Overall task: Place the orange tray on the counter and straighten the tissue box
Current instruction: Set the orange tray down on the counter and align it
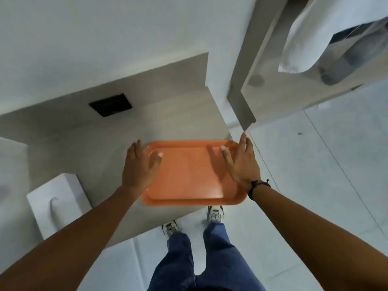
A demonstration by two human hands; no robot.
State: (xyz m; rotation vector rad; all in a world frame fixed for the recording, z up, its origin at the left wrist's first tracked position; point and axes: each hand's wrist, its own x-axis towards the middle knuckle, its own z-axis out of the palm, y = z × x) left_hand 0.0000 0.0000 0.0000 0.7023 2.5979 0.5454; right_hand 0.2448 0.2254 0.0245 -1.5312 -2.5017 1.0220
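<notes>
The orange tray lies flat on the pale grey counter, at its front right corner, and its near edge reaches the counter's front edge. My left hand is at the tray's left rim with fingers stretched out and the thumb over the tray. My right hand mirrors it at the right rim, fingers spread. Neither hand curls around the rim. The white tissue box sits on the counter to the left, turned at an angle to the counter edge, with a tissue poking out of its slot.
A black socket plate is set into the counter's back panel. A white towel hangs at the upper right over another unit. Tiled floor lies to the right, and my feet stand just below the counter's edge.
</notes>
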